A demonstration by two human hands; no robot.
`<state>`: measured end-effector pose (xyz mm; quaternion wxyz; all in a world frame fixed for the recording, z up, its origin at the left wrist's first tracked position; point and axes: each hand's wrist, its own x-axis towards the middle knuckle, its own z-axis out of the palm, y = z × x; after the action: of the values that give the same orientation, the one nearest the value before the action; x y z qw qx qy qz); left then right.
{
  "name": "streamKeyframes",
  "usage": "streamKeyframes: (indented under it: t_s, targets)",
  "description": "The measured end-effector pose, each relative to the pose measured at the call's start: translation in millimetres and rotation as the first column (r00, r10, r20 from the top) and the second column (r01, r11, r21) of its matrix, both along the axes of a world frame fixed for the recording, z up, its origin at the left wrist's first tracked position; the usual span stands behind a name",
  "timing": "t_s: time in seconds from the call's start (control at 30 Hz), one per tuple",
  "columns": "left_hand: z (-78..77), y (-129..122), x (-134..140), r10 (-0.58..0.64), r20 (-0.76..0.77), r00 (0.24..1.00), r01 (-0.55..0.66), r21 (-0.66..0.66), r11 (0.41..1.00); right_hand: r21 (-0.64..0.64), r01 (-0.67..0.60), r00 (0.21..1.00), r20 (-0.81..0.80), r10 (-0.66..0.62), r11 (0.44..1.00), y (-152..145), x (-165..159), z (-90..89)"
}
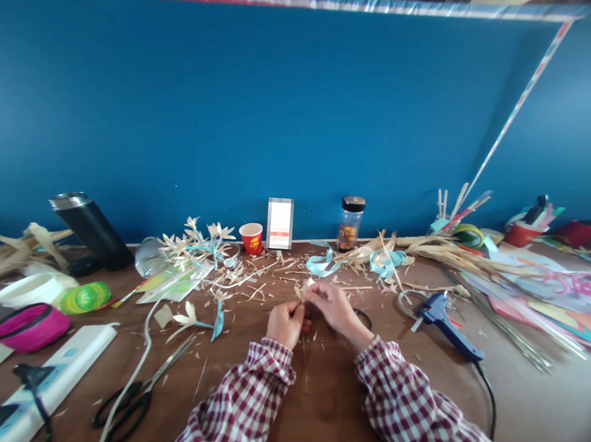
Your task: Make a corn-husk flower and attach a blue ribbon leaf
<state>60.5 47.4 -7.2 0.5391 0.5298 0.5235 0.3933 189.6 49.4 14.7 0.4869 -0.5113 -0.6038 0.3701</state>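
Note:
In the middle of the table, my left hand point(285, 324) and my right hand point(333, 307) meet with fingertips pinched together. Between them is a small pale piece of dried husk point(307, 287), mostly covered by the fingers. A single husk flower point(187, 316) with a blue-wrapped stem lies left of my left hand. Farther back, a bunch of husk flowers point(214, 233) stands beside a red paper cup point(252, 238). Light blue ribbon point(325, 263) curls on the table just beyond my hands. A dark ring point(364, 318), partly hidden, lies by my right wrist.
Black-handled scissors point(137, 398) and a white power strip point(66, 374) lie on the left. A blue glue gun point(449, 327) with a cord rests on the right. Behind stand a lidded jar point(350, 224) and a tilted black flask point(92, 228). Husk scraps litter the brown table.

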Motion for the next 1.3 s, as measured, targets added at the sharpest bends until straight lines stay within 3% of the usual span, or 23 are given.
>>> streamKeyframes:
  t_s: [1.3]
  targets:
    - [1.5,-1.6,1.8,0.036,-0.055,0.998,-0.035,0.015,0.999,0.004,0.005,0.999,0.034,-0.005,1.0,-1.0,0.2,0.9]
